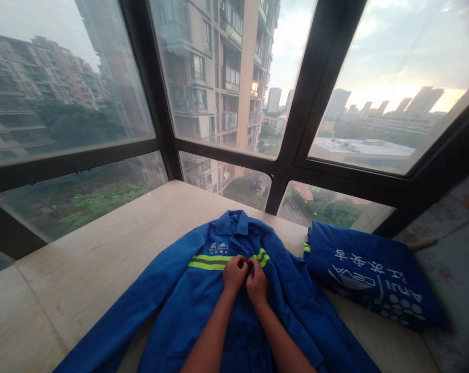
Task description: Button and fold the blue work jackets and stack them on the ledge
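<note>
A blue work jacket [183,300] lies spread out, front side up, on the pale stone sill, with its collar [233,224] toward the window. A yellow-green and grey reflective band [207,262] crosses its chest below white printed lettering. My left hand [235,273] is closed in a pinch on the front opening at the height of the band. Right beside it, my right hand [256,281] pinches the other side of the opening, the fingertips of both hands almost meeting. Whatever small part lies between the fingertips is hidden. A dark button shows lower on the front.
To the right lies a folded blue garment [358,259] with white printing, next to the jacket's sleeve. Dark window frames [288,150] rise behind the stone sill [94,248], meeting in a corner. Patterned fabric and a wooden rod [423,244] are at the right edge.
</note>
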The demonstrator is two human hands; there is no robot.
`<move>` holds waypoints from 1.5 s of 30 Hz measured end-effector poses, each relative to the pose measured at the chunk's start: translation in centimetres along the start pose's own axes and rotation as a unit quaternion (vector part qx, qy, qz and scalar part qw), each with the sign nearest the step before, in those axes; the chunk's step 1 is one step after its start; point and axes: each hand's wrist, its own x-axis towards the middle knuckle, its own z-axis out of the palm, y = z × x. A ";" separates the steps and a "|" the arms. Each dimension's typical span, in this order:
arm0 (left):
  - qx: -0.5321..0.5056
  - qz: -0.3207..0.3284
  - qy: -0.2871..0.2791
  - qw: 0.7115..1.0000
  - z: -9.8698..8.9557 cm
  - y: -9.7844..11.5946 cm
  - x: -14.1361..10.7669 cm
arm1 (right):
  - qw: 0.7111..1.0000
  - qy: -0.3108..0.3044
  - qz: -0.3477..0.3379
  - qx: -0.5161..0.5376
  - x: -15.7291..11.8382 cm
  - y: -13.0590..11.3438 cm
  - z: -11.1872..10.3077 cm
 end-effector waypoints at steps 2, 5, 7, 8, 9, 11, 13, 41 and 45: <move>-0.006 -0.005 0.001 1.000 0.0 -0.1 0.0 | 1.000 -0.003 -0.003 -0.004 0.0 -0.1 0.0; -0.020 -0.012 0.004 1.000 0.0 -0.4 0.1 | 1.000 -0.009 -0.011 -0.010 -0.1 -0.3 0.0; -0.030 -0.014 0.004 0.999 0.0 -0.6 0.1 | 1.000 -0.011 -0.016 -0.014 -0.1 -0.5 0.0; -0.035 -0.014 0.003 0.999 0.0 -0.6 0.1 | 1.000 -0.012 -0.018 -0.017 -0.2 -0.5 0.0; -0.039 -0.014 0.003 0.999 0.0 -0.7 0.1 | 1.000 -0.013 -0.019 -0.019 -0.2 -0.6 0.0; -0.044 -0.011 0.002 0.999 0.0 -0.7 0.1 | 0.999 -0.014 -0.020 -0.023 -0.2 -0.6 0.0; -0.049 -0.006 0.003 0.999 0.0 -0.8 0.0 | 0.999 -0.015 -0.020 -0.026 -0.1 -0.7 -0.1; -0.077 -0.032 0.032 0.996 0.6 -0.9 0.2 | 0.998 -0.016 -0.049 -0.045 -0.3 -1.2 -0.6; -0.087 -0.032 0.025 0.995 0.6 -1.1 0.5 | 0.997 -0.009 -0.043 -0.056 -0.4 -0.8 -0.5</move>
